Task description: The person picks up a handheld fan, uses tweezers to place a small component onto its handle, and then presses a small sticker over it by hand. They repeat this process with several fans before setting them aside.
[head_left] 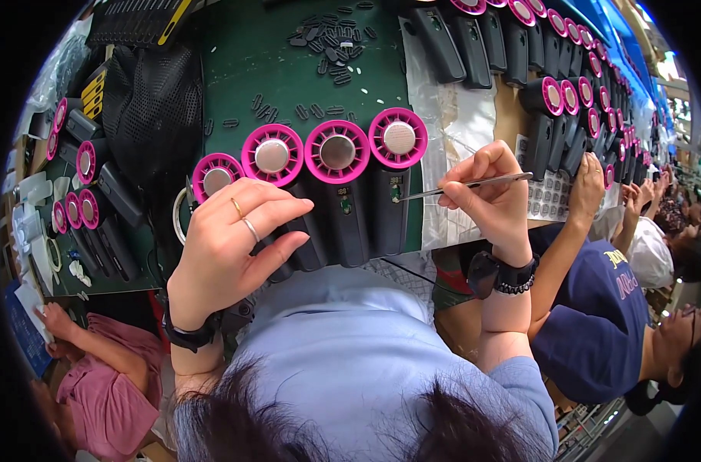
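My right hand (490,202) grips metal tweezers (506,179), their tip at the small green circuit-board opening in the handle of the rightmost black handheld device (389,219). That device lies in a row of several alike, each with a magenta slotted ring and a silver disc at its head. Beside it, a second device (352,231) shows a similar green opening. My left hand (239,242), with two rings, hovers over the devices on the left and hides parts of them. Its thumb and forefinger are apart, with nothing visible between them.
Small black oval pieces (335,54) lie heaped and scattered on the green table mat (250,61). A black mesh bag (146,108) and more devices (88,208) stand left. Further devices (473,46) line the right. A co-worker's hand (587,189) reaches in there; another person sits lower left.
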### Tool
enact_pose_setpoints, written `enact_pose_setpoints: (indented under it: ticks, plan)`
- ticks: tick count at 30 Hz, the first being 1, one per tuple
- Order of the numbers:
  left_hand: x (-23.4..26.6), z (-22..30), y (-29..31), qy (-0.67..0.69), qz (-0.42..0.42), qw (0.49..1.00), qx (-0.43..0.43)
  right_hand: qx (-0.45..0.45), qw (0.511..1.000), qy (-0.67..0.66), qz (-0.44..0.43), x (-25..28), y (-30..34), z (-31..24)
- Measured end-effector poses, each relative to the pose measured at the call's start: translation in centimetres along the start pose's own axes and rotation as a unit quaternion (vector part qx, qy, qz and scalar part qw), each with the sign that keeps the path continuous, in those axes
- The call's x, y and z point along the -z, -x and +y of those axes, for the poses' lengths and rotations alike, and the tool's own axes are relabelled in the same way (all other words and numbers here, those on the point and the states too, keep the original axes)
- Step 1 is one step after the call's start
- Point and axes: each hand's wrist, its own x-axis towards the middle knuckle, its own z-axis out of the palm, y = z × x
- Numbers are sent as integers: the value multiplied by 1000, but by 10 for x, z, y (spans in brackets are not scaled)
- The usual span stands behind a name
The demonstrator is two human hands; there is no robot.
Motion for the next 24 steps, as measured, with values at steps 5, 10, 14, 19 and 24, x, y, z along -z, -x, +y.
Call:
enact_pose_setpoints:
  ticks: [5,10,14,19,24]
  plan:
    - [0,-2,1,6,0,1000,0,-5,1000,19,-10,0,-2,-3]
    - [-1,-3,2,12,-2,1000,4,-10,999,31,-33,3,-6,-3]
    - [-2,-4,1,9,2,1000,2,-25,998,24,-54,5,-11,-6]
    - [-1,-6,1,12,0,1000,3,-27,993,45,-101,9,-23,-12]
    - [0,-5,2,8,6,1000,0,-53,990,58,-120,7,-29,-20]
